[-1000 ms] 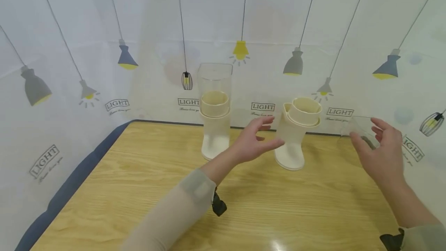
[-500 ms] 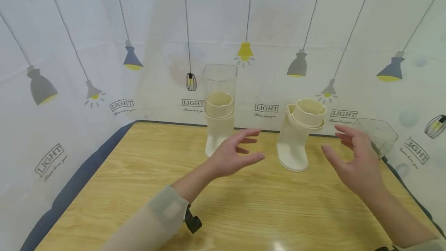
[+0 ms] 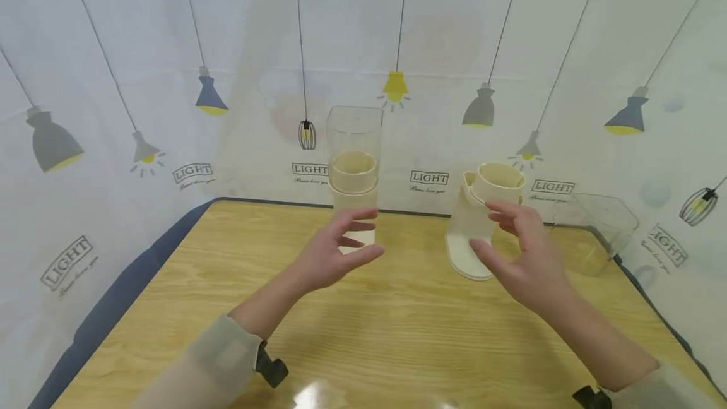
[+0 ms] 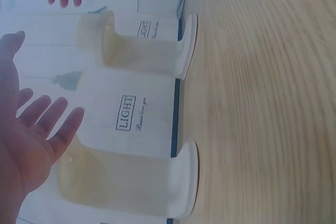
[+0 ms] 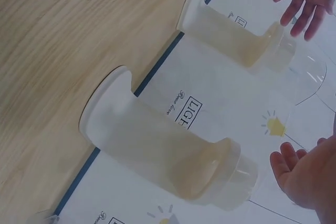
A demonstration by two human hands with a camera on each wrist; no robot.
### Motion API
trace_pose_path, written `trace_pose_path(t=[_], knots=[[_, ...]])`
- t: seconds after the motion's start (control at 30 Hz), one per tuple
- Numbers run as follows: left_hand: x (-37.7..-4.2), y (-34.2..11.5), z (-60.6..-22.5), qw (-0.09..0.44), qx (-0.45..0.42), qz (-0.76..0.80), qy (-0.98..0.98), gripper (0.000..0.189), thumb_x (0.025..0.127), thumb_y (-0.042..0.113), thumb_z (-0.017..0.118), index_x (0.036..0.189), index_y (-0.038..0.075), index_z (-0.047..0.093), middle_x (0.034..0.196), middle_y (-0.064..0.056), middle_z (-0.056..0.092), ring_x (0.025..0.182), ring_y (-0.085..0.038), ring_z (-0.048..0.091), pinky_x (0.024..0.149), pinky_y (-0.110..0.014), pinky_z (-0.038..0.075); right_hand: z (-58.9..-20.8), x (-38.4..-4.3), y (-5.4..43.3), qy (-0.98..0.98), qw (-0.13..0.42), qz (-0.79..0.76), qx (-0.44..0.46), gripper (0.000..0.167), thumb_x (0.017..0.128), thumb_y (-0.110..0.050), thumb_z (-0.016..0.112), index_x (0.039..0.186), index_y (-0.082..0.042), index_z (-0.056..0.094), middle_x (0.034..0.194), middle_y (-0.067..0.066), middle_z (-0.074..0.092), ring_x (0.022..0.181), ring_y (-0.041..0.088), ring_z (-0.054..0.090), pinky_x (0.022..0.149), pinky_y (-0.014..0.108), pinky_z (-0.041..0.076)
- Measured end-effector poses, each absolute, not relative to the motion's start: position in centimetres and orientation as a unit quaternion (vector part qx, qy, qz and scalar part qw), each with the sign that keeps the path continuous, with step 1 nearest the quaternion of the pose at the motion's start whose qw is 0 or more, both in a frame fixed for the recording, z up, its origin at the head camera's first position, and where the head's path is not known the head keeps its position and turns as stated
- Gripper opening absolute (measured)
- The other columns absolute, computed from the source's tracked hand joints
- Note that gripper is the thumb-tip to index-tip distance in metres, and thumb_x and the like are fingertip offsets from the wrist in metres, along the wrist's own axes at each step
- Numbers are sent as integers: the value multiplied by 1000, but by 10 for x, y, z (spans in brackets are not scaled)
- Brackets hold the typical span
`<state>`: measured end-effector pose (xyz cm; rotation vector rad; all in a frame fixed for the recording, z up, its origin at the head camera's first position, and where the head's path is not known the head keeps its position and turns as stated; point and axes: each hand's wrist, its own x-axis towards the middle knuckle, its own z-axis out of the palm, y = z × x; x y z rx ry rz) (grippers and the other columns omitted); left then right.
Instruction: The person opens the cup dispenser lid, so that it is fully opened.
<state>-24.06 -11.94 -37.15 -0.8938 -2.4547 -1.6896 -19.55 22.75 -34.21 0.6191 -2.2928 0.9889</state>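
Two cream stands with rounded feet and round collars stand upright on the table. The left stand point(image 3: 353, 197) carries a clear container point(image 3: 354, 128) on top; the right stand point(image 3: 471, 232) has a bare collar. My left hand point(image 3: 332, 257) is in the air before the left stand, fingers spread and holding nothing. Before the right stand hovers my right hand point(image 3: 528, 260), relaxed and holding nothing, overlapping part of its body in the head view. Another clear container point(image 3: 604, 223) stands at the table's far right corner. Both stands appear sideways in the left wrist view.
The wood-grain table point(image 3: 386, 339) reaches back to a white curtain point(image 3: 443, 17) printed with lamps and "LIGHT" labels. Dark blue edging point(image 3: 136, 270) runs along the table's left side and back.
My right hand has come away from the clear container at the right and moved left, before the right stand. My left hand has moved left and down, from between the stands to the left one.
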Motion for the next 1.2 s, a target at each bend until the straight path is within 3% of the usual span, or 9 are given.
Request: trace_pose_path(t=[0.13,0.37,0.63,0.87,1.2], knots=[[-240,-133,-372,21,-270,-544,-794,65,102,24,80,160,19,52,162,-6,56,145,-34,61,111,-51,59,-335,-198,215,-863,257,370,228,63,97,-11,82,155,-12,56,148,13,57,133,29,61,112,11,39],[-244,-152,-370,37,-240,-546,-802,67,101,24,81,160,15,52,164,-10,56,144,-34,62,109,-52,60,-322,-211,194,-867,231,375,233,60,100,-17,81,153,-7,56,150,17,55,136,37,59,115,56,47],[-261,-175,-368,70,-214,-542,-809,66,103,22,80,161,12,51,165,-13,54,145,-36,61,110,-57,59,-303,-233,170,-856,242,375,259,57,100,-20,79,151,-5,58,150,16,59,135,35,59,114,56,49],[-279,-191,-370,77,-194,-526,-824,67,104,29,78,162,12,49,167,-12,51,148,-36,59,110,-59,58,-280,-248,146,-864,224,374,251,62,102,-30,78,155,-8,55,156,18,51,138,35,59,119,56,49],[-311,-195,-362,43,-163,-516,-840,86,99,45,82,170,18,40,172,-12,43,154,-37,51,115,-60,55,-260,-280,117,-878,191,368,239,65,104,-39,74,159,-12,54,161,20,46,143,37,54,120,56,48]])
